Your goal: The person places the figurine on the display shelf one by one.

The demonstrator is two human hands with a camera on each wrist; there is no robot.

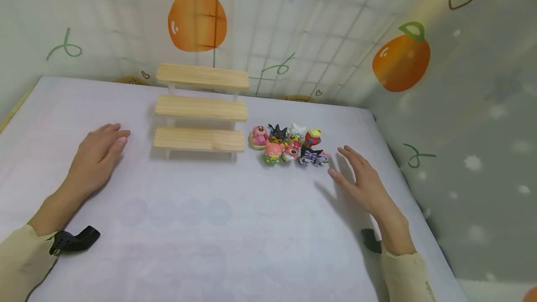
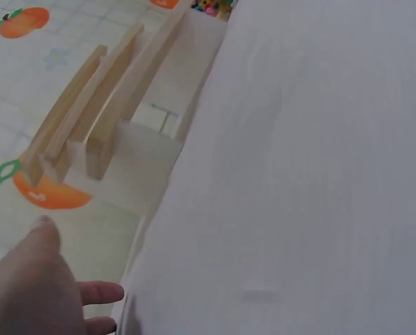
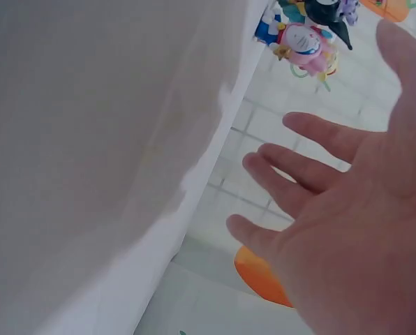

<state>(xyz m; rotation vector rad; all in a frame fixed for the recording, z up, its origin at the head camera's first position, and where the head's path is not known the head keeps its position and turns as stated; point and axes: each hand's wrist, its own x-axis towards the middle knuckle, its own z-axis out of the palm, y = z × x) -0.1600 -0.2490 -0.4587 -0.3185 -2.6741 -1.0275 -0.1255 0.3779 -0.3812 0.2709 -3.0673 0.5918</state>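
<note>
Several small toy figurines (image 1: 273,153) stand bunched together on the table, right of a three-tier wooden display shelf (image 1: 199,140). Among them are a pink bear on a round base (image 1: 259,137), a black-eared figure (image 1: 278,133) and a purple-and-black one (image 1: 312,156). My right hand (image 1: 367,183) is just right of the group, fingers spread and holding nothing; in the right wrist view the figurines (image 3: 306,42) show beyond the fingers. At the left, my left hand (image 1: 95,157) rests on the table with relaxed fingers, apart from the shelf and holding nothing.
A white cloth covers the table (image 1: 201,255). Behind it and along the right side hangs a curtain (image 1: 260,22) printed with oranges, close to the shelf's back. Both sleeves carry a black wrist device (image 1: 77,239).
</note>
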